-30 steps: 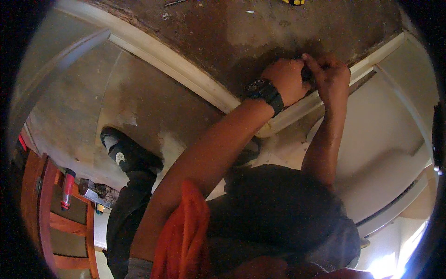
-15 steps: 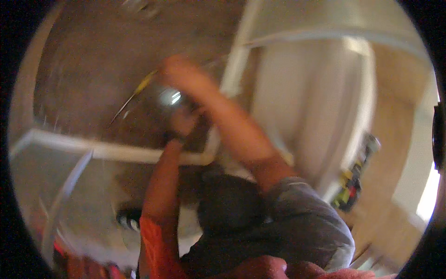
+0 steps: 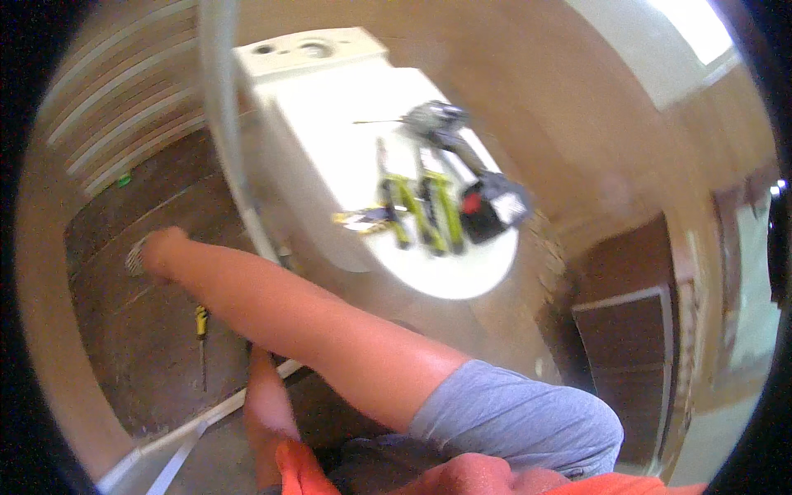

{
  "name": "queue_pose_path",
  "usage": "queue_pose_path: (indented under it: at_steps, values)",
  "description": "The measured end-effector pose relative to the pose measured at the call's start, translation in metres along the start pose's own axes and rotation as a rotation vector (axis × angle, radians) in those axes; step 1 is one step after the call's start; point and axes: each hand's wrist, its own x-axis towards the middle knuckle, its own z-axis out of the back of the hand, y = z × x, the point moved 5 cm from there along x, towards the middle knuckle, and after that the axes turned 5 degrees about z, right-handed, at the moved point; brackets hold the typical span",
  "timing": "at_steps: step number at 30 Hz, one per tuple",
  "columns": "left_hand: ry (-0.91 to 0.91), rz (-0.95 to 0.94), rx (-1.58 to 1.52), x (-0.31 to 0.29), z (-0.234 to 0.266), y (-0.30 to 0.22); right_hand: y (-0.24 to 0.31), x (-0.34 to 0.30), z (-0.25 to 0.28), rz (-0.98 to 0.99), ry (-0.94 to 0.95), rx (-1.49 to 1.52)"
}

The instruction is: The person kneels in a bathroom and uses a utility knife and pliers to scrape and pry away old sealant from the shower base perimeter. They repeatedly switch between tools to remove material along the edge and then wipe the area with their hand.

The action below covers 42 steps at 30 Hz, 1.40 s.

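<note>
My right arm stretches across to the left over a brown, dirty floor panel (image 3: pixel 157 330) with a light raised edge. At its end, my right hand (image 3: pixel 165 252) is closed by a small, pale, patterned piece (image 3: pixel 135 257), blurred, which it seems to grip. My left arm (image 3: pixel 268 396) comes up beneath the right one. A dark band shows at its wrist, and the hand itself is hidden behind my right forearm. Lying on the panel just below my right hand is a screwdriver (image 3: pixel 201 323) with a yellow and black handle, its shaft toward me.
A white toilet (image 3: pixel 322 115) stands to the right, lid down. On it lie a cordless drill (image 3: pixel 437 120), two green-and-black hand tools (image 3: pixel 441 206) and a yellow-black piece (image 3: pixel 363 219). A pale post (image 3: pixel 219 99) rises beside it. A green scrap (image 3: pixel 124 179) lies at far left.
The view has swung right, bringing the toilet and its tools into the middle. My right hand has moved away from my left, out to the left. The shiny round thing near my hands no longer shows.
</note>
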Motion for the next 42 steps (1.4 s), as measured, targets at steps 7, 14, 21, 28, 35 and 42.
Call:
queue_pose_path:
  at_steps: [7,14,21,28,35,42]
  values:
    - [0.038,-0.016,-0.143,0.030,-0.007,-0.001,-0.042,-0.034,0.060,-0.310,-0.582,-0.177]
    - [0.016,-0.056,-0.003,0.005,-0.030,-0.053,-0.059,-0.128,0.050,-0.126,0.095,-0.361]
    - [0.098,0.002,-0.026,0.059,-0.051,-0.016,-0.032,-0.350,0.183,-0.458,-0.395,-0.255]
    - [0.093,-0.004,-0.186,0.016,-0.039,-0.053,-0.100,-0.458,0.129,-0.857,-0.297,-0.249]
    - [0.066,-0.004,-0.156,0.074,-0.051,-0.008,-0.152,-0.413,0.134,-1.043,-0.037,-0.089]
    - [0.129,-0.201,-0.006,0.055,-0.027,-0.039,-0.176,-0.419,0.136,-1.060,-0.111,0.030]
